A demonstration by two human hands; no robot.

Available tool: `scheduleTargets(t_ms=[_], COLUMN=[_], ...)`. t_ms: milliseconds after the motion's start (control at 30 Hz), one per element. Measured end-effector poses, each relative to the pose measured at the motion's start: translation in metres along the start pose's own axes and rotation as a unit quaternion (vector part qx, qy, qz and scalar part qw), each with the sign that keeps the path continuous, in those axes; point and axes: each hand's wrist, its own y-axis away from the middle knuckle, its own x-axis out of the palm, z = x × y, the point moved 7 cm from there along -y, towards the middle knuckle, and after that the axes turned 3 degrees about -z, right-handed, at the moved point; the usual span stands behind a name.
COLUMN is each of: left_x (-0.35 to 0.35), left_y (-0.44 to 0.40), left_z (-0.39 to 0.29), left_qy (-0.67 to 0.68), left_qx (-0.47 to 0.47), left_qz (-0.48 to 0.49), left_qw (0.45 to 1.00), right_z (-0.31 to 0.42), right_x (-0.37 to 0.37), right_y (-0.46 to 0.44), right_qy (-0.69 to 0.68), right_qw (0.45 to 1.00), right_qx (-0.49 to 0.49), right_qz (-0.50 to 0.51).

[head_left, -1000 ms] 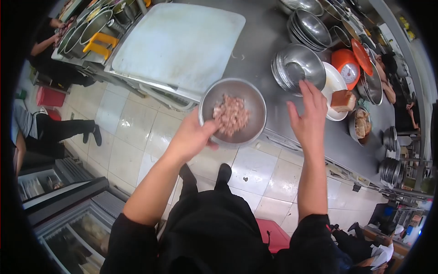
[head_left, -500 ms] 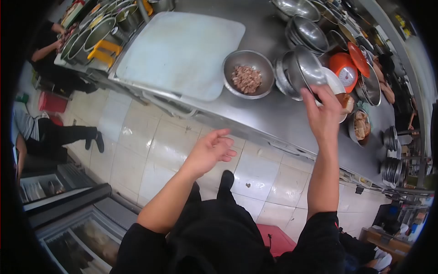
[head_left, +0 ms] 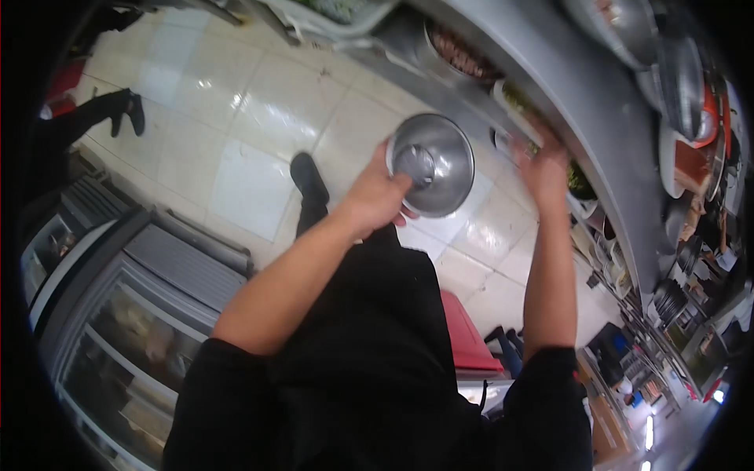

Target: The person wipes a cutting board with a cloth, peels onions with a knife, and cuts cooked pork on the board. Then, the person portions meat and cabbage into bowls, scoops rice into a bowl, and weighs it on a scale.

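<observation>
My left hand point(head_left: 377, 195) grips the left rim of an empty metal bowl point(head_left: 449, 169), thumb inside it, over the tiled floor. My right hand point(head_left: 543, 169) is under the counter edge, near containers on a lower shelf, one of which holds something green point(head_left: 580, 182). Motion smears its fingers, so whether it is open or closed is unclear. Farther up on the counter, partly cut off by its edge, is the bowl of chopped meat point(head_left: 459, 53).
The steel counter's edge point(head_left: 577, 102) curves along the upper right. Metal bowls point(head_left: 679, 82) and an orange scale point(head_left: 709, 118) stand at the right. A glass-topped fridge point(head_left: 133, 330) is lower left, a red bin point(head_left: 471, 334) near my legs. Another person's legs point(head_left: 98, 118) show upper left.
The view has swung and lowered. The empty bowl has passed from my right hand to my left. My right hand has moved below the counter edge; earlier, my left hand released the meat bowl onto the counter.
</observation>
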Motion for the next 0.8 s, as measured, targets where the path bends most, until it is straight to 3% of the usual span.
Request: scheduleTargets(t_ms=[33,67,133,267,567,800], left_x=[-0.003,-0.006,-0.012,-0.015,0.027,0.063], left_y=[-0.011,-0.015,-0.022,-0.03,-0.028,-0.051], left_z=[0.013,0.02,0.038,0.059,0.022,0.004], left_qy=[0.013,0.034,0.039,0.053,0.018,0.0], left_qx=[-0.007,-0.006,-0.02,-0.049,0.013,0.029], left_qz=[0.013,0.023,0.005,-0.015,0.018,0.017], left_qw=[1.0,0.999,0.999,0.997,1.0,0.999], right_z=[-0.051,-0.119,-0.101,-0.14,-0.141,-0.068], right_x=[0.018,0.039,0.039,0.093,-0.023,0.033], right_y=[-0.035,-0.07,-0.099,-0.127,-0.082,-0.105], right_qy=[0.183,0.168,0.081,0.256,0.138,0.07], right_qw=[0.97,0.982,0.994,0.966,0.973,0.989], right_qx=[0.139,-0.029,0.062,0.035,0.026,-0.046], right_qz=[0.075,-0.074,0.027,-0.017,-0.184,-0.124])
